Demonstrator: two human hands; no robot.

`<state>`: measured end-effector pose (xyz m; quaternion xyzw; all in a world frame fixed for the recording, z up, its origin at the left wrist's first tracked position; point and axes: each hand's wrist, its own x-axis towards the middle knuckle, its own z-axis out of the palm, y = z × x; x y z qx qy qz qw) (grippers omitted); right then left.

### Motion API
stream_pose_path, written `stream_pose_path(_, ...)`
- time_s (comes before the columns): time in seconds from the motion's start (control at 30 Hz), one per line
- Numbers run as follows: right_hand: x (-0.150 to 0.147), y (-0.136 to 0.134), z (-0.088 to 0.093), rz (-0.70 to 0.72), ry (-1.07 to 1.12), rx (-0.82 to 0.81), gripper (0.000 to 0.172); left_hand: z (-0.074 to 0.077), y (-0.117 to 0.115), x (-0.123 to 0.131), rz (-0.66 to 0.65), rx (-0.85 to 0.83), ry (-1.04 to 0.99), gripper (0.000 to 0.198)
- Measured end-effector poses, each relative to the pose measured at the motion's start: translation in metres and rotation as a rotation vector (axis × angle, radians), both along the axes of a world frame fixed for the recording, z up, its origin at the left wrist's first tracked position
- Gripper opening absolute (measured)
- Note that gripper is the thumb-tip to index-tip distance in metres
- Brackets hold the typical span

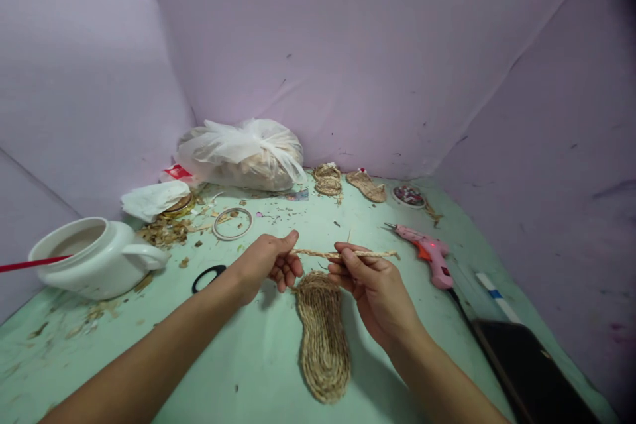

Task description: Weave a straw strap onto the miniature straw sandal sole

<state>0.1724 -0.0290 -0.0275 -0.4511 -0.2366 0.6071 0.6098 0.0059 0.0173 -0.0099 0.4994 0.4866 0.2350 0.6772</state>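
Note:
A short length of braided straw cord is stretched level between my two hands, above the table. My left hand pinches its left end between thumb and fingers. My right hand grips it further right, and the cord's tip sticks out past the fingers. Just below lies a sole-shaped piece of coiled straw braid, flat on the table, its upper end close under both hands. Black-handled scissors lie by my left forearm, partly hidden by it.
On the right are a pink glue gun and a dark phone. A white pot stands left, near a tape ring and straw scraps. At the back sit a plastic bag, small straw slippers and a dish of beads.

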Motion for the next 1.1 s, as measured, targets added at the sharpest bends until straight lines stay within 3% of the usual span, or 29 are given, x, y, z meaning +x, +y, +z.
stream_pose_path(0.17, -0.003, -0.002, 0.000, -0.006, -0.087, 0.051, 0.032, 0.003, -0.003, 0.000, -0.019, -0.010, -0.047, 0.039)
stream_pose_path(0.3, -0.002, -0.002, 0.003, 0.027, 0.013, 0.076, 0.033, 0.005, -0.004, -0.002, -0.030, 0.099, -0.049, 0.032)
stream_pose_path(0.43, 0.001, 0.000, 0.005, 0.026, 0.120, 0.052, 0.028, 0.007, -0.002, -0.003, -0.047, 0.208, 0.003, 0.029)
stream_pose_path(0.73, 0.006, 0.003, 0.003, 0.003, 0.066, -0.066, 0.019, 0.014, 0.000, -0.006, -0.057, 0.363, 0.168, 0.024)
stream_pose_path(0.87, 0.005, 0.003, 0.006, -0.001, 0.137, -0.069, 0.016, 0.013, -0.001, -0.006, -0.074, 0.339, 0.195, 0.024)
stream_pose_path(1.1, 0.003, 0.002, 0.009, 0.125, 0.274, -0.125, 0.005, 0.001, -0.001, -0.001, -0.120, 0.257, 0.202, 0.027)
